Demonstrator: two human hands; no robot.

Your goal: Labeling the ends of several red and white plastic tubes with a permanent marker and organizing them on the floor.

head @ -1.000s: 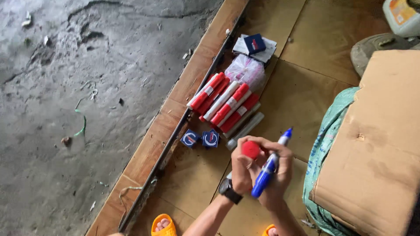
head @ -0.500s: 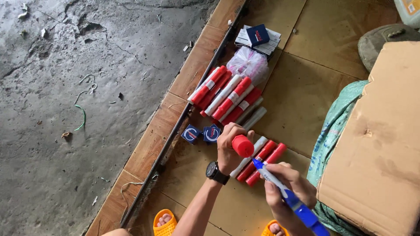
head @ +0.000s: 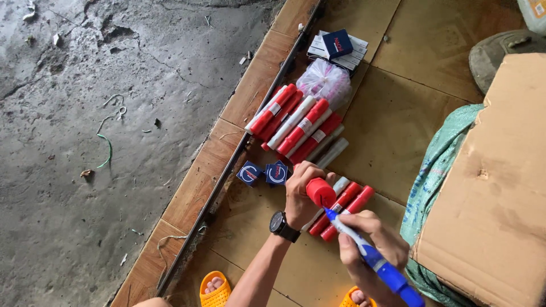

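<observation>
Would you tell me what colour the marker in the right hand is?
Blue, with a white neck, seen in the head view: marker, right hand.

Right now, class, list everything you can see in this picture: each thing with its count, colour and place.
red-capped tube: one, red, in left hand
marker: one, blue, tip at the tube's cap
tube pile: several, red and white, tiled floor
small boxes: two, blue, beside door track
plastic bag: one, clear, above pile
cardboard box: one, brown, right
sandals: two, orange, bottom
wristwatch: one, black, left wrist
left hand: holding tube
right hand: holding marker
</observation>
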